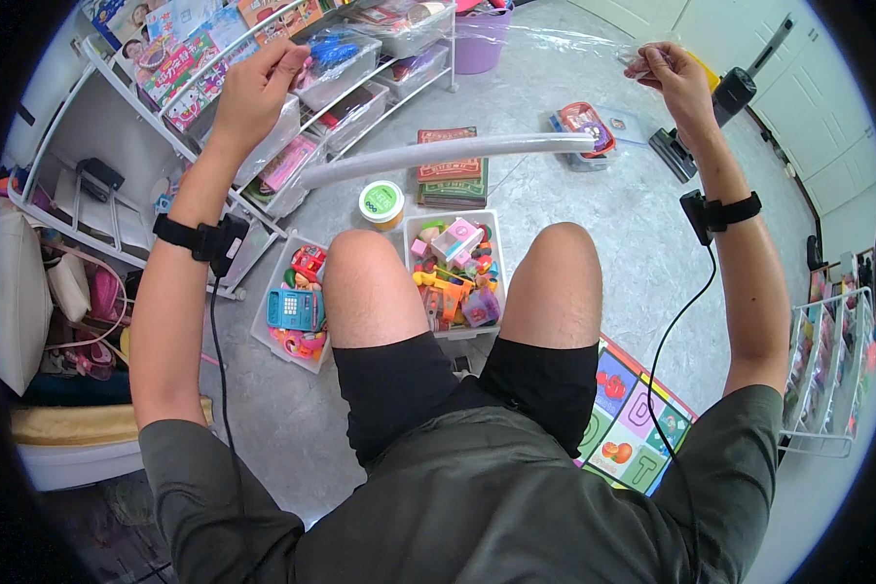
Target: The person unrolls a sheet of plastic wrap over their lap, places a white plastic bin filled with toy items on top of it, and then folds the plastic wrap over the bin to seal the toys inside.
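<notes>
My left hand (266,87) is raised at the upper left in front of the storage rack, its fingers pinched at one end of a clear plastic film. The film (547,35) stretches across the top of the view and is hard to see over the bins. At the upper right my right hand (668,73) grips its other end, which is bunched at the fingers. Below the film a long whitish tube or roll (445,155) spans the view; what holds it up cannot be made out. Both wrists carry black strapped devices with cables.
Between my knees sits a white bin of toys (452,336), with another toy bin (263,336) to the left. Ahead are a green-lidded tub (381,204), stacked boxes or books (449,166) and a red container (588,120). A wire rack (365,84) stands left, a vacuum cleaner (734,87) right.
</notes>
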Available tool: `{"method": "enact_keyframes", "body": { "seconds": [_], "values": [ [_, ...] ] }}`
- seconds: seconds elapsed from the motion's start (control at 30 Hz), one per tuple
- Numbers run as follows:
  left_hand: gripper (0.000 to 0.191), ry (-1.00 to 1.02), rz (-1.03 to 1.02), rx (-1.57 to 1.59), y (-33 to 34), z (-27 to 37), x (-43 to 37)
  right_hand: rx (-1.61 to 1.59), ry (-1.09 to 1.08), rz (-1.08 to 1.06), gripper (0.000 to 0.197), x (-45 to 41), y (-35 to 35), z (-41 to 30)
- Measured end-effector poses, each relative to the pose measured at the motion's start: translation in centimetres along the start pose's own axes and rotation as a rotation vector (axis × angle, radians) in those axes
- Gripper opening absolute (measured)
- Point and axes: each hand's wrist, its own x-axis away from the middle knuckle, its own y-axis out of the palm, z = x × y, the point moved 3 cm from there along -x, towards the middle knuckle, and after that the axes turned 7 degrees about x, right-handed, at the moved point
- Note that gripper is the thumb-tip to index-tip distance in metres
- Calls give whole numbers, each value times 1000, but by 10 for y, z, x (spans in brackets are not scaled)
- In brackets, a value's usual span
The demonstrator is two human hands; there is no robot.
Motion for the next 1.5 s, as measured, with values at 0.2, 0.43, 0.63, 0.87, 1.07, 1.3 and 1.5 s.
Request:
{"method": "enact_keyframes", "body": {
  "seconds": [0.2,0.43,0.63,0.87,1.07,1.3,1.5],
  "values": [
    [35,-44,-41,37,-6,-2,7,-51,-6,-50,29,9,-5,-8],
    [32,-58,-63,113,-21,23,21,-94,-8,-17,27,42,-23,-37],
    [30,-23,-82,127,-52,72,57,-31,-89,-30,25,99,-45,-86],
    [31,28,-48,187,-101,176,106,-41,-96,-39,24,168,-95,-131],
    [40,-5,-178,174,-114,226,171,-77,-52,-169,18,255,-108,-153],
    [36,-53,-245,186,-95,216,200,-243,160,-197,19,283,-74,-127],
    [35,-141,-275,243,-81,188,187,-248,259,-270,18,258,-64,-106]
  ]
}}
